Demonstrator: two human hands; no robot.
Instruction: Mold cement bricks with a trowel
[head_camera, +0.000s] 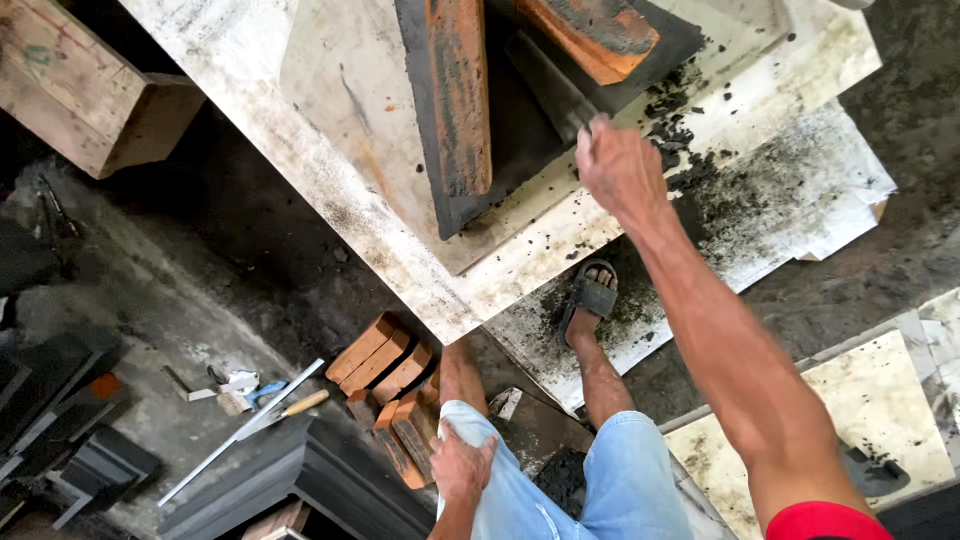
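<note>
My right hand (617, 165) reaches out over a white work slab (340, 130) and grips the handle of a flat dark trowel (550, 85). The trowel's blade lies inside a dark grey mould (515, 140) framed by orange-brown wooden bars (460, 95). Loose black mortar crumbs (680, 130) lie scattered to the right of the mould. My left hand (460, 465) rests on my left thigh, on light blue denim shorts (600, 490), holding nothing. One foot in a dark sandal (590, 295) stands on a dirty white sheet (780, 200) on the floor.
Several orange-brown wooden blocks (390, 385) lie stacked on the floor by my knee. A long white strip (245, 430), a wooden-handled tool (290, 408) and small scraps sit on the dark floor at left. Dark grey cast mouldings (310, 480) lie lower left. A wooden beam (85, 85) is upper left.
</note>
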